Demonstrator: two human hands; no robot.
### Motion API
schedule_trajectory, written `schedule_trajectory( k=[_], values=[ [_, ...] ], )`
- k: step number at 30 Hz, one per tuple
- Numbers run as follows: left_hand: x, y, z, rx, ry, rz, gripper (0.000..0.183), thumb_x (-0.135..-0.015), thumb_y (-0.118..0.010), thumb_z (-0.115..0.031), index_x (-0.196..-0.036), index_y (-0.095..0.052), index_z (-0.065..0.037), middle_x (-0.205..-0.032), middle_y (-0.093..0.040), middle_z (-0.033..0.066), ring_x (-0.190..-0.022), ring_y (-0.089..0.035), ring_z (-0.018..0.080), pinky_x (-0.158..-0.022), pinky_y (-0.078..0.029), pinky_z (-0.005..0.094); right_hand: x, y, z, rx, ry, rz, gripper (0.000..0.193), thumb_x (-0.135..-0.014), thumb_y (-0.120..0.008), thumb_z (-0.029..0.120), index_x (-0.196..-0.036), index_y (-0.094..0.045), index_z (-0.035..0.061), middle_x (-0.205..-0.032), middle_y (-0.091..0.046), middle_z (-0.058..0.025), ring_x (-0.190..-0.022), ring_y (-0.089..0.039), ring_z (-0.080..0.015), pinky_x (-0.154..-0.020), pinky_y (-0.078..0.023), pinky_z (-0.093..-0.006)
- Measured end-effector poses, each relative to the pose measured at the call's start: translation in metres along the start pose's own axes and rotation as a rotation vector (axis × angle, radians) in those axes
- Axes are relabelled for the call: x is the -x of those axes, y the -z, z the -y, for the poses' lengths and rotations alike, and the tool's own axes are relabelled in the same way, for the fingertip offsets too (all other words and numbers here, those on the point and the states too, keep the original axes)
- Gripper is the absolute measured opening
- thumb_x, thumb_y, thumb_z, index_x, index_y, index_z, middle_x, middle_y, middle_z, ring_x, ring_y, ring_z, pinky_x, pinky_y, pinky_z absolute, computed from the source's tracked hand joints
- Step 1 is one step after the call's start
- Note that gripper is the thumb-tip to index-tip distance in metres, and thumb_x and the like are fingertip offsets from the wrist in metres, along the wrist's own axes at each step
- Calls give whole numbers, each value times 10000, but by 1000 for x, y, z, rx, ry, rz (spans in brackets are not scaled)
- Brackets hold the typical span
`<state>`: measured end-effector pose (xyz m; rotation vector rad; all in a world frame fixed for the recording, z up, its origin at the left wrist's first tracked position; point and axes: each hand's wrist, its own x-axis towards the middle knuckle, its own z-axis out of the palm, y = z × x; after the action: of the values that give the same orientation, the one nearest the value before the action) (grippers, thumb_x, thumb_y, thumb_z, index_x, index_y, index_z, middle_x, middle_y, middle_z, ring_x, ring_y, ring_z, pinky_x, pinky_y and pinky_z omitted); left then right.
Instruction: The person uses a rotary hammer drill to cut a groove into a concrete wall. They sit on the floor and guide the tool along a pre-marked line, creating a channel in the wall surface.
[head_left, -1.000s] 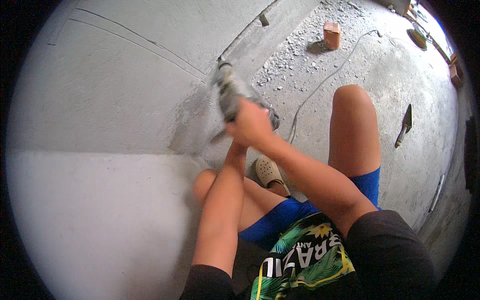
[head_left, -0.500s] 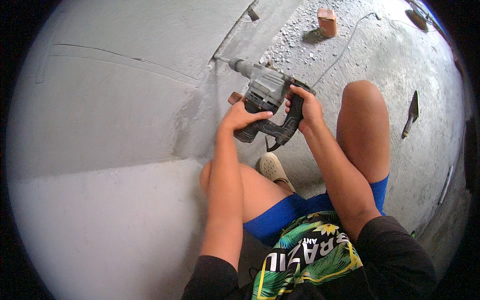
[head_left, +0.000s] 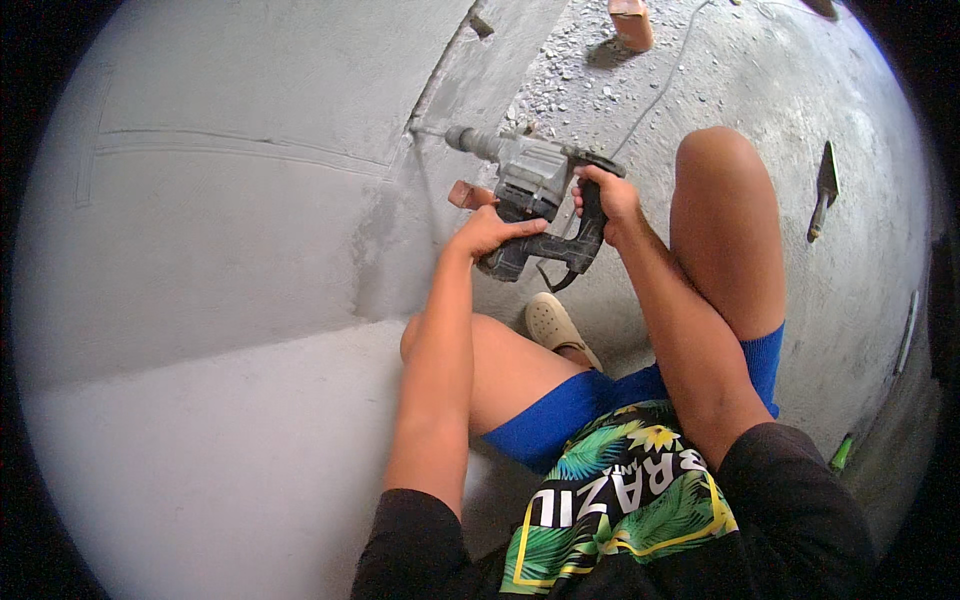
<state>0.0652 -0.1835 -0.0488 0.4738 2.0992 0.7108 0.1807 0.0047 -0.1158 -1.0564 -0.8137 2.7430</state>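
Observation:
I hold a grey and black rotary hammer (head_left: pixel 535 165) in both hands, its nose toward the wall. My right hand (head_left: pixel 612 203) is wrapped round the black rear handle. My left hand (head_left: pixel 490 232) grips the motor housing from the left, thumb laid across it and the other fingers mostly hidden behind. The thin bit (head_left: pixel 428 131) meets the grey plastered wall (head_left: pixel 240 240) at the lower end of a narrow groove (head_left: pixel 440 72). Whether the bit is turning cannot be made out.
Rubble chips (head_left: pixel 560 85) lie along the wall foot near an orange brick (head_left: pixel 630 26). Another brick piece (head_left: pixel 468 194) sits beside the tool. A pale cable (head_left: pixel 660 95) crosses the floor. A trowel (head_left: pixel 824 190) lies right of my knee. Outlines (head_left: pixel 240 145) are scored on the wall.
The view has turned slightly, so brick and trowel sit higher in it and the wall marks lower. Both hands keep their grip, and the bit stays at the groove's end.

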Motion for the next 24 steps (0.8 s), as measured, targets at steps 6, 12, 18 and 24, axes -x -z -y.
schedule_trajectory(
  k=[6, 12, 18, 24],
  values=[
    [41, -37, -21, -3, -16, -72, 537, -712, -885, -373, -1037, -727, 24, -992, -734, 87, -850, -667, 163, -777, -534, 330, 41, 31, -11, -109, -42, 27, 157, -870, -637, 194, -902, -635, 40, -702, -619, -55, -559, -579, -156, -530, -509, -301],
    [69, -54, -29, 31, 79, -48, 560, -697, -893, -379, -1050, -726, 22, -998, -732, 95, -851, -669, 165, -768, -533, 324, 70, 41, -10, -97, -77, 22, 158, -881, -619, 199, -905, -622, 43, -705, -620, -55, -557, -581, -154, -526, -511, -298],
    [89, -43, -11, 34, 91, -21, 576, -695, -894, -371, -1085, -716, 13, -1002, -730, 87, -858, -668, 171, -774, -532, 326, 82, 27, -30, -107, -95, 2, 163, -863, -641, 214, -922, -633, 62, -700, -622, -41, -552, -588, -146, -522, -518, -294],
    [92, -24, 15, 14, 94, -34, 573, -672, -896, -408, -1049, -741, -6, -980, -739, 75, -852, -676, 173, -781, -527, 319, 88, 8, -48, -109, -59, 11, 145, -842, -641, 196, -905, -623, 67, -691, -614, -38, -546, -581, -141, -515, -514, -297]
  ],
)
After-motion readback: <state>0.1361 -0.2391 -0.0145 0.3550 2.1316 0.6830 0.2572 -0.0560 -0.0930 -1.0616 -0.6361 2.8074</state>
